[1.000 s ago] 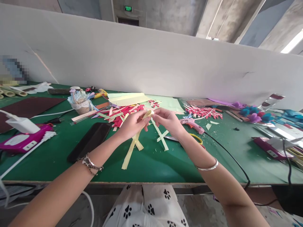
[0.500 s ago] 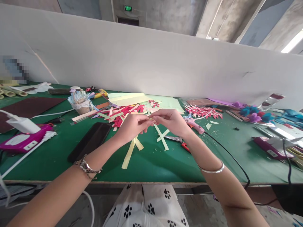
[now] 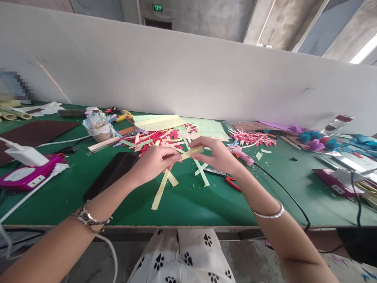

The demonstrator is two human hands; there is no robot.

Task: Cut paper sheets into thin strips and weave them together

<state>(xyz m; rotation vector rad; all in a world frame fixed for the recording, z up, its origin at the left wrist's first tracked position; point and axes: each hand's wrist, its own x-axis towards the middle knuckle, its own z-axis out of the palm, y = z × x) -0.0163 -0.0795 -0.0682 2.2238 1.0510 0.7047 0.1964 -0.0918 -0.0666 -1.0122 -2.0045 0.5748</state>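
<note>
A short pale yellow paper strip point(image 3: 188, 153) stretches between my two hands above the table. My left hand point(image 3: 156, 160) is closed, pinching the strip's left end between thumb and fingertips. At the other end, my right hand point(image 3: 217, 155) has thumb and fingertips on either side of the strip, holding it lightly. Below my left hand, two yellow paper strips point(image 3: 160, 192) lie crossed on the green tabletop. Pale green strips point(image 3: 203, 173) lie crossed under my right hand. Red-handled scissors point(image 3: 232, 182) rest beside them, partly hidden by my right wrist.
Red and pale strips point(image 3: 156, 139) are heaped behind my hands, with paper sheets point(image 3: 206, 127) beyond. A black phone point(image 3: 108, 177) lies left; a pink corded tool point(image 3: 244, 156) lies right. Purple power strips point(image 3: 32, 173) with cables flank the table. A white partition point(image 3: 188, 78) stands behind.
My hands have drawn apart, the left one moving left and slightly down. The yellow strip between them now shows, where my fingers covered it before.
</note>
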